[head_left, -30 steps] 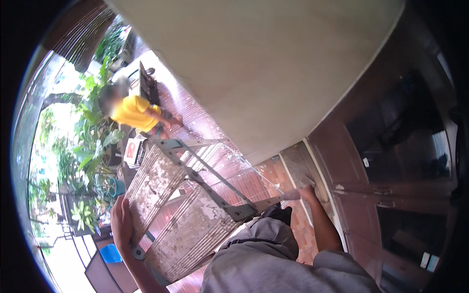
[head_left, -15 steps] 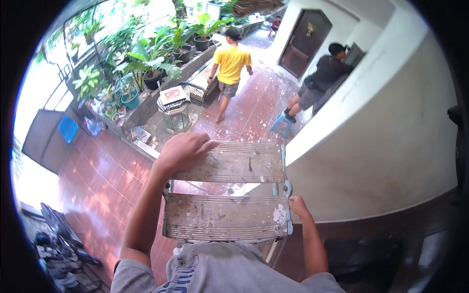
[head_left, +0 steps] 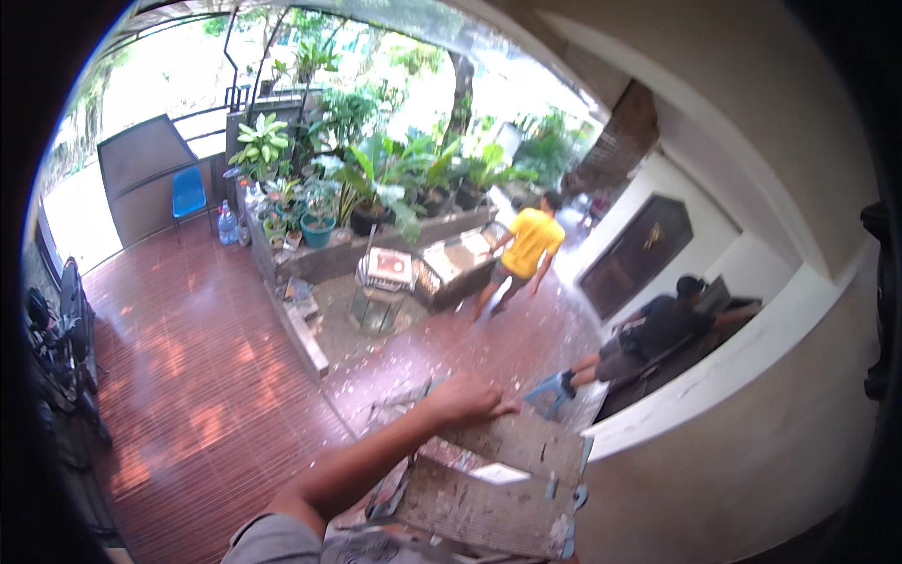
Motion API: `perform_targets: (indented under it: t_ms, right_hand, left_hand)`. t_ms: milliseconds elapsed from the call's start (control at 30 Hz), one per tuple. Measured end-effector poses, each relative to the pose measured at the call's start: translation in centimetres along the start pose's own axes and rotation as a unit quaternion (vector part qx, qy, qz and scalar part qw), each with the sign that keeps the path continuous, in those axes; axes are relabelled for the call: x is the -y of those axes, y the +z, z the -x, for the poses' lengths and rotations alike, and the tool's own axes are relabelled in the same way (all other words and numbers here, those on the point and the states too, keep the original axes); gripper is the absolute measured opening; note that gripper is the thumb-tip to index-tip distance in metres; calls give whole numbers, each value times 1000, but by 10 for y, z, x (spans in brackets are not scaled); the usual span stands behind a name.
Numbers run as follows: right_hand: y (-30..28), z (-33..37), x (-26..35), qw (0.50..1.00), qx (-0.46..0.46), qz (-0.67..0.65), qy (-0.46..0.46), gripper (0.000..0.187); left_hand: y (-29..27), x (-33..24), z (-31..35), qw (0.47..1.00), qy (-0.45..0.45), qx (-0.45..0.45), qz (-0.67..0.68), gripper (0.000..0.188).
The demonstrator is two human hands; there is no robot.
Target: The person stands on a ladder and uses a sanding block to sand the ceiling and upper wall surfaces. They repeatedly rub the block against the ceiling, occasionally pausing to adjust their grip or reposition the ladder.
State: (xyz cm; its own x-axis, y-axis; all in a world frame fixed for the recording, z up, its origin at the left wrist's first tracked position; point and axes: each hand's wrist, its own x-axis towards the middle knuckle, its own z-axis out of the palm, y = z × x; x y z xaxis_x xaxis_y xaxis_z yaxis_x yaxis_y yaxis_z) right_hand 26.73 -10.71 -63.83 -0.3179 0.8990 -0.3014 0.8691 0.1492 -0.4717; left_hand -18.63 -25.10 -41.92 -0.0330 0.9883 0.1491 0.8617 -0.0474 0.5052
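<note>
A worn metal stepladder [head_left: 484, 512], with two broad paint-spattered plates and blue-grey side fittings, is close in front of me at the lower edge. My left hand [head_left: 467, 399] lies over its upper plate [head_left: 536, 442] near the far edge, fingers curled down onto it; the fingertips are partly hidden. My bare left forearm crosses the ladder's left side. My right hand is out of the picture.
A person in a yellow shirt [head_left: 532, 242] is beside a planter; another in black [head_left: 662, 329] is up on a blue stool [head_left: 552, 390] by the wall. A glass-sided stand [head_left: 376, 305], blue chair [head_left: 189, 193], potted plants [head_left: 318, 226] and a motorbike [head_left: 66, 348] surround the tiled floor.
My view has tilted up and turned left, so the ladder sits lower and farther right. My right hand has left the picture. My left hand remains at the upper plate.
</note>
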Motion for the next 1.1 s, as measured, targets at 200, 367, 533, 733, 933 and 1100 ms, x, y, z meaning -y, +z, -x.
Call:
perform_targets:
  t_ms: [200,367,533,733,933,1100]
  right_hand:
    - [-75,22,29,955,-117,-272,34,25]
    - [-75,56,29,738,-44,-662,-126,27]
    - [-29,59,26,992,-82,-79,52,28]
    - [-86,63,45,826,-114,-546,-78,30]
    - [-20,55,35,988,-92,-109,59,31]
    - [-1,51,5,928,-178,-292,146,32]
  left_hand:
    - [-1,0,0,1000,18,17,-2,65]
    - [-3,-2,1,999,1,48,-16,65]
    - [-3,-1,4,999,28,-9,-25,69]
    - [0,1,6,999,36,9,-14,64]
    - [-2,2,6,998,63,-3,-27,65]
    - [-6,-2,4,999,16,31,-10,61]
